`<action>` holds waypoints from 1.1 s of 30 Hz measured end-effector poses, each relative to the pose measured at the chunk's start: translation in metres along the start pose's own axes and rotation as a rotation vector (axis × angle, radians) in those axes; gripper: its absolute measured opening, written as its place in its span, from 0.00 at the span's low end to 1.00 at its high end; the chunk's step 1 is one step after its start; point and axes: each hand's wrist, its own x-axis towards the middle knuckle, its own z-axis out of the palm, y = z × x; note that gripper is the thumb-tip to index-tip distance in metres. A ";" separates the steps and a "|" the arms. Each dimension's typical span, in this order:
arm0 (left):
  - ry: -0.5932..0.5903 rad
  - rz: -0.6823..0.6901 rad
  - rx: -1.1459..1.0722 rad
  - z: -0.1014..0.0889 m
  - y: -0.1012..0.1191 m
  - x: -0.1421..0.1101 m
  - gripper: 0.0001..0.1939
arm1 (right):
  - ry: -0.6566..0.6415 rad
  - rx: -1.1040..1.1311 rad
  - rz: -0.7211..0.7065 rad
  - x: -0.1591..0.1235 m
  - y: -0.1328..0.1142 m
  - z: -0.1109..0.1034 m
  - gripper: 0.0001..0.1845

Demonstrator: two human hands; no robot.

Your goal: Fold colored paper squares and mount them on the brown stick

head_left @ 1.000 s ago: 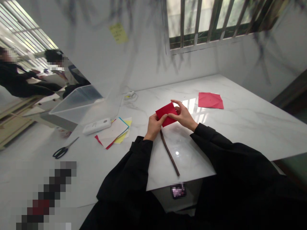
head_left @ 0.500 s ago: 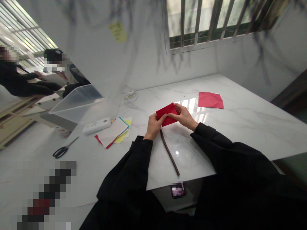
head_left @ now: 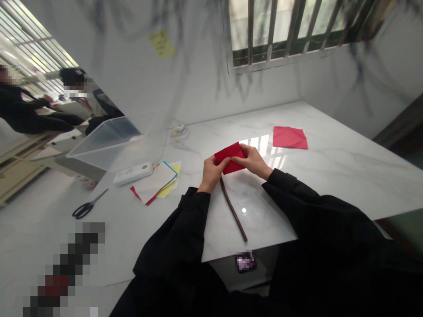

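Note:
A small piece of red paper (head_left: 235, 164), seemingly folded, is held up over the table between my two hands. My left hand (head_left: 210, 172) pinches its left side, thumb on the near face and fingers hidden behind. On the other side, my right hand (head_left: 254, 160) grips the paper the same way, and the two thumbs meet near its middle. Below the hands a thin brown stick (head_left: 234, 211) lies on the white table (head_left: 346, 163), its upper end close to my left hand. To the right rests a creased red sheet (head_left: 289, 138).
On the left lie black-handled scissors (head_left: 86, 208), a white box-shaped device (head_left: 133, 174) and a stack of coloured papers (head_left: 155, 182). A clear plastic bin (head_left: 105, 143) stands behind them. A small white item with a cord (head_left: 179, 129) sits by the wall. Two people sit far left.
My hands and the red paper keep almost the same pose. In the background, the seated people have shifted slightly.

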 end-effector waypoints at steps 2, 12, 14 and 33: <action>0.011 -0.003 0.010 0.000 0.000 0.000 0.25 | -0.009 -0.007 0.010 0.000 0.000 0.000 0.25; 0.010 -0.007 0.005 -0.001 -0.001 0.000 0.24 | -0.053 0.053 0.069 -0.001 0.000 -0.004 0.25; -0.010 -0.018 -0.003 -0.001 0.001 0.000 0.26 | -0.051 0.066 0.087 0.000 0.001 -0.005 0.25; 0.048 0.120 1.124 -0.035 -0.005 0.008 0.20 | -0.095 0.550 0.340 0.009 0.014 -0.040 0.22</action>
